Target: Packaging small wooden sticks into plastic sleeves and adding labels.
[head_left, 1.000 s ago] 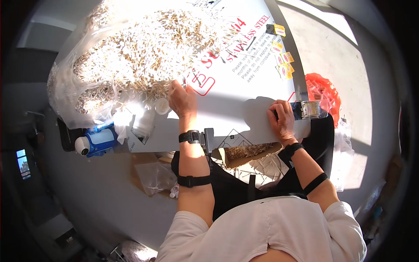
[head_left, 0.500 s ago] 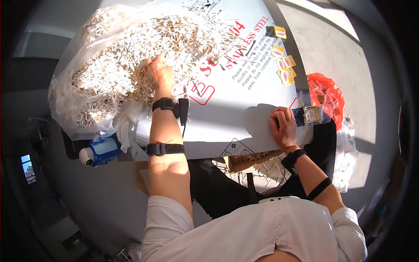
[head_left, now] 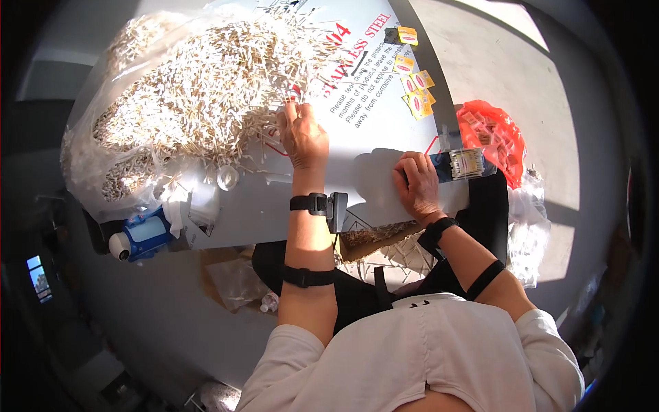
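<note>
A large heap of cotton swabs spills from a clear plastic bag over the table's left side. At the heap's right edge is my left hand, its fingers pinched together; what lies between them is too small to make out. My right hand rests near the table's front right with curled fingers, and whatever they hold is hidden. Just right of it, a flat clear packet of cotton swabs with a yellow label lies on a dark blue strip.
Several yellow labels lie along the table's right side. Beyond the edge are a red bag of small packets and a clear bag. A blue container and a tape roll are at left. A cardboard box sits below the front edge.
My left hand has moved right, out of the swab heap to its edge. My right hand stays beside the packet. The whole view has shifted slightly.
</note>
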`<move>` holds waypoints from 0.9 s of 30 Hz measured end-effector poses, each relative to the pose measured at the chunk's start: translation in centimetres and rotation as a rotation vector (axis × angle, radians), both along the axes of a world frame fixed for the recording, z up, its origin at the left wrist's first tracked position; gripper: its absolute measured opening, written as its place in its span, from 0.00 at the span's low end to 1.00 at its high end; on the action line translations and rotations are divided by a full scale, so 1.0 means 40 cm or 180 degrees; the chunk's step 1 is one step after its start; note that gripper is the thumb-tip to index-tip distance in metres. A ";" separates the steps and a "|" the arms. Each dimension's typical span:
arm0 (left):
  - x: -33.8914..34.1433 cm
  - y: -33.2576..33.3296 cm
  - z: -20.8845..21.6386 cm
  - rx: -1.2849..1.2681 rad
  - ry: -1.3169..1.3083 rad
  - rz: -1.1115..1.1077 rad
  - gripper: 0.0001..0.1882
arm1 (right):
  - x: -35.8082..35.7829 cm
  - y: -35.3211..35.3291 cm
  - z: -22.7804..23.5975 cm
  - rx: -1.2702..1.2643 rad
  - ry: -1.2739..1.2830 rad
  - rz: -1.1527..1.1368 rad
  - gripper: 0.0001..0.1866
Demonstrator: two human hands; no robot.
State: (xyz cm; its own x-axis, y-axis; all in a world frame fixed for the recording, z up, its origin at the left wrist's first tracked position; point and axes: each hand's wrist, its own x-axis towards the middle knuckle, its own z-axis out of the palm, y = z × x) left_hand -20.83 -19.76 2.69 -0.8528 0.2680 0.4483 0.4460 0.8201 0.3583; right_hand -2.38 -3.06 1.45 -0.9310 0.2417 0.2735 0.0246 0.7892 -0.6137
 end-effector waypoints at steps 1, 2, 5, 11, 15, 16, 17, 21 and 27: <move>0.023 0.010 -0.002 0.0008 -0.0018 -0.0025 0.11 | 0.002 0.003 -0.003 -0.0022 -0.0004 0.0015 0.08; 0.050 0.014 -0.002 -0.0026 -0.0081 -0.0105 0.13 | 0.008 0.005 -0.010 -0.0008 -0.0001 -0.0001 0.08; 0.084 0.003 0.023 0.0237 -0.0066 -0.0002 0.19 | 0.018 0.018 -0.010 -0.0032 -0.0060 -0.0034 0.08; -0.077 -0.156 0.002 0.0532 -0.0360 0.0757 0.20 | 0.021 0.021 -0.006 -0.0065 0.0052 0.0014 0.09; -0.140 -0.167 -0.047 -0.0102 -0.0423 0.0565 0.18 | 0.015 0.015 -0.004 -0.0103 0.0072 0.0038 0.09; -0.135 -0.146 -0.050 0.0014 -0.0653 0.0216 0.18 | 0.016 0.014 -0.004 -0.0120 0.0073 0.0031 0.08; -0.128 -0.130 -0.052 0.0023 -0.0653 0.0211 0.18 | 0.015 0.012 -0.003 -0.0137 0.0075 0.0036 0.08; -0.025 0.007 -0.016 0.0002 -0.0658 0.0262 0.15 | 0.024 0.023 -0.010 -0.0058 0.0064 -0.0038 0.08; 0.029 0.020 -0.040 0.0160 -0.0445 0.0083 0.13 | 0.010 0.014 0.000 -0.0098 0.0055 0.0038 0.07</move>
State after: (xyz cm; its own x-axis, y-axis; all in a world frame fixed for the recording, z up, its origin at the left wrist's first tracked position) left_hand -19.66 -18.94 1.07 -0.9142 0.2251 0.3370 0.3677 0.8103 0.4563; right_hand -1.96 -2.49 1.45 -0.9290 0.2393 0.2822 0.0045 0.7700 -0.6380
